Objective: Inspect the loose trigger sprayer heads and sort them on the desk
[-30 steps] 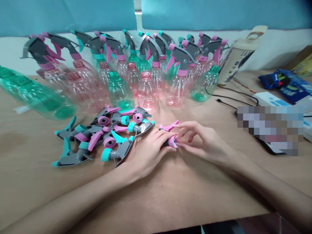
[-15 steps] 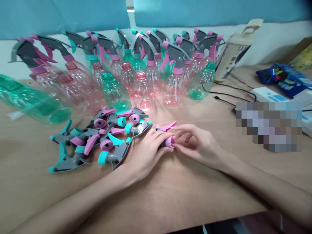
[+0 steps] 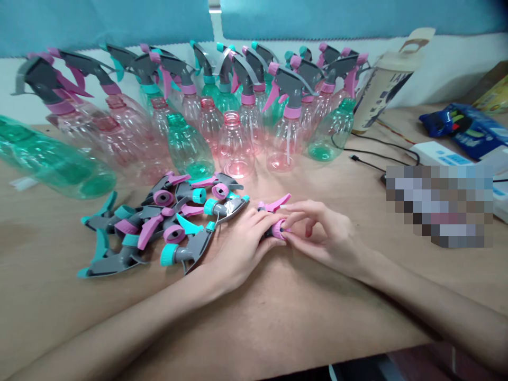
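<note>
My left hand [image 3: 250, 241] is wrapped round a grey and pink trigger spray head [image 3: 279, 229], holding it low over the table. Its pink collar faces right, and the pink trigger sticks up beyond my fingers; the grey body is mostly covered. At the collar's open mouth, the thumb and forefinger of my right hand [image 3: 329, 235] are pinched together. Whatever small thing they grip there, if any, is hidden. Left of my left hand lies a pile of loose spray heads [image 3: 151, 222] with pink or turquoise collars and triggers.
Behind the pile stand several pink and green clear bottles [image 3: 236, 151], many with spray heads on. A green bottle [image 3: 59, 164] leans at far left. At right are a cream tumbler [image 3: 383, 87], black cables [image 3: 381, 153], a blue packet [image 3: 464, 127] and a blurred-out object [image 3: 440, 206].
The collar has turned slightly in my left hand, and my right fingertips sit closer against its mouth. The whole view has shifted a little; the bottles and the pile stay put.
</note>
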Demonstrator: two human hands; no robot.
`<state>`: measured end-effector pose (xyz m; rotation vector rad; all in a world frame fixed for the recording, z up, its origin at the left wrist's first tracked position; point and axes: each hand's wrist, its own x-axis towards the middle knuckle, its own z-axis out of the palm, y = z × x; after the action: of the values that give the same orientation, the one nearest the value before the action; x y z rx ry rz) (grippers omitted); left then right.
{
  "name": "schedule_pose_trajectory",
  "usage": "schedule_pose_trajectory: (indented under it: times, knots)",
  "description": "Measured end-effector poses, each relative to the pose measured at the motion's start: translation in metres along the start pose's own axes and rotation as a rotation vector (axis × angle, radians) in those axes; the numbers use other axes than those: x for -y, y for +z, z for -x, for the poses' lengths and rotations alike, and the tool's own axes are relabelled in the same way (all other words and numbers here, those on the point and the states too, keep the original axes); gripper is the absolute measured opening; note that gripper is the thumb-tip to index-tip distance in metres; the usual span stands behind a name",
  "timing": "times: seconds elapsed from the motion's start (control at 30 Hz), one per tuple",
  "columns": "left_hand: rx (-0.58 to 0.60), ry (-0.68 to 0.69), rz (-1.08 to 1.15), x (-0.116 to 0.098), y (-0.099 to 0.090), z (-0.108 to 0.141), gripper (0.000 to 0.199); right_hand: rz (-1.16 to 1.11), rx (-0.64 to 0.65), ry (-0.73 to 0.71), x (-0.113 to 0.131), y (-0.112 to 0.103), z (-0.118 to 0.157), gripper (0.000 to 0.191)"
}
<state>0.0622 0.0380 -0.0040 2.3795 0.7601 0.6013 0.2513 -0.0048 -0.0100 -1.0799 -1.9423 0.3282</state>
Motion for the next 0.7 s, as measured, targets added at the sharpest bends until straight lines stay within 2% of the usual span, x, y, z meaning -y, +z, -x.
schedule_pose_trajectory:
  times: [0.13,0.43,0.57,0.7]
  knots:
    - [-0.009,-0.017,0.016,-0.001,-0.002,-0.001,0.017,0.034,0.010,0.061,-0.001,-0.003,-0.002,0.047]
    - [0.015,-0.028,-0.026,-0.002,-0.004,0.000,0.016,0.019,0.086,0.032,-0.002,-0.009,-0.004,0.044]
    - [0.023,-0.013,-0.023,0.001,-0.001,0.001,0.022,-0.030,0.136,0.073,0.001,-0.011,-0.006,0.043]
    - [0.018,-0.018,-0.018,0.003,0.000,0.002,0.030,-0.051,0.122,0.095,0.002,-0.010,-0.006,0.042]
